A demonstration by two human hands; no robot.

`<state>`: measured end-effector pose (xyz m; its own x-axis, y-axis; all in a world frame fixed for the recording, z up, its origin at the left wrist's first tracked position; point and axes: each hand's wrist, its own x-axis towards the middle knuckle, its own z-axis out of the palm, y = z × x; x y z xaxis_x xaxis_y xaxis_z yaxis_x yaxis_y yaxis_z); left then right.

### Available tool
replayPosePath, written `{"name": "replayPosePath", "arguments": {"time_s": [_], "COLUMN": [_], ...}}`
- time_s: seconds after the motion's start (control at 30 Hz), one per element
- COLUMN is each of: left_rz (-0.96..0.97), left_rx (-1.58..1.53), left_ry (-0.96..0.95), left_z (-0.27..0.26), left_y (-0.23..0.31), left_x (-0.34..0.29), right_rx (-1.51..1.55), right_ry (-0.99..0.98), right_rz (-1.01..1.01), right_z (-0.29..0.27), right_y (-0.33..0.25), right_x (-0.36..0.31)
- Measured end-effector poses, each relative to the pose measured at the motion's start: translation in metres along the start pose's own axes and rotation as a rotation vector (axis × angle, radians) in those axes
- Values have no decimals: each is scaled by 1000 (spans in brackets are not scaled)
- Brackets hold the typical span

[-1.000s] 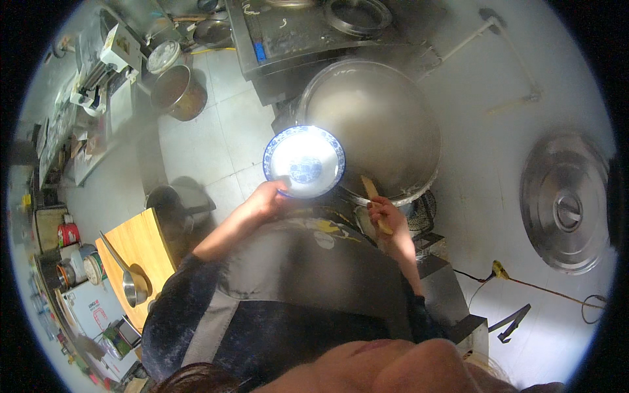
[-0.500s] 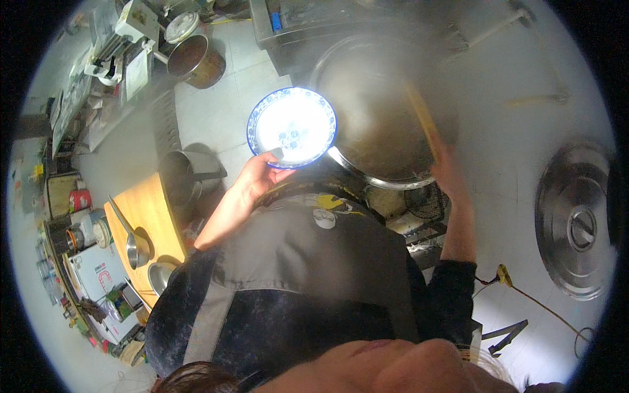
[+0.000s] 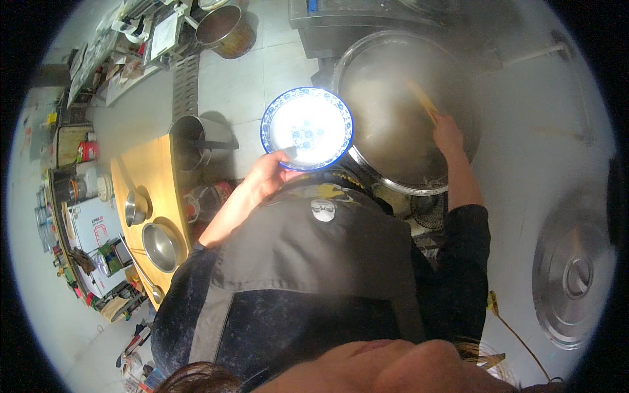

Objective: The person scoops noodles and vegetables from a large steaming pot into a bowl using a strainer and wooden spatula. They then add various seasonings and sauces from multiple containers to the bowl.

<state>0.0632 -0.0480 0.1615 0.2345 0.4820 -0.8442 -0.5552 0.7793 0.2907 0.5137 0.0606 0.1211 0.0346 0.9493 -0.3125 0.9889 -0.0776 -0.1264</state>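
Note:
My left hand [image 3: 267, 175] grips the near rim of a white plate [image 3: 306, 128] with a blue patterned border, thumb on top. Its surface is glaring bright, and I make out no food on it. To its right stands a wide steaming pot [image 3: 367, 171] with a metal rim. My right hand [image 3: 449, 136] is closed round a wooden stick [image 3: 422, 98] slanting into the pot. Steam blurs the stick's far end and the pot's contents.
On the left, a wooden board [image 3: 147, 157] carries a ladle [image 3: 135, 208] and a metal bowl [image 3: 161, 247]. A deep metal pot [image 3: 190, 139] stands beyond it. Farther off is another pot [image 3: 226, 33]. A large round lid [image 3: 569, 278] rests at the right.
The whole view has shifted, so the surroundings sit differently in the picture. My right hand and the stick are farther out over the pot. My left hand still holds the plate.

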Motion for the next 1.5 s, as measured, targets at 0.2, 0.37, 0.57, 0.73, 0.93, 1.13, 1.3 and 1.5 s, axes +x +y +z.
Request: {"name": "replayPosePath", "arguments": {"time_s": [0.2, 0.37, 0.57, 0.73, 0.93, 1.13, 1.3, 1.5], "left_rz": [21, -24, -29, -70, -122, -170, -211, -142], "left_rx": [16, 53, 124, 221, 249, 269, 280, 270], "left_ry": [26, -27, -52, -90, -64, -59, -34, -14], "left_z": [5, 7, -3, -16, -25, -31, -37, -27], "left_y": [2, 7, 16, 26, 33, 38, 42, 39], "left_x": [-9, -13, -9, -2, 5, 7, 12, 0], "right_rx": [128, 7, -37, -523, 413, 978, 1428, 1854], "right_ry": [-8, -67, -390, -827, -636, -700, -696, -703], "right_rz": [146, 203, 307, -238, 248, 573, 475, 543], "right_z": [9, 4, 35, 75, 46, 39, 63, 90], "right_y": [33, 44, 47, 50, 10, -24, -35, -57], "right_x": [3, -35, -79, -104, -156, -166, -171, -156]}}
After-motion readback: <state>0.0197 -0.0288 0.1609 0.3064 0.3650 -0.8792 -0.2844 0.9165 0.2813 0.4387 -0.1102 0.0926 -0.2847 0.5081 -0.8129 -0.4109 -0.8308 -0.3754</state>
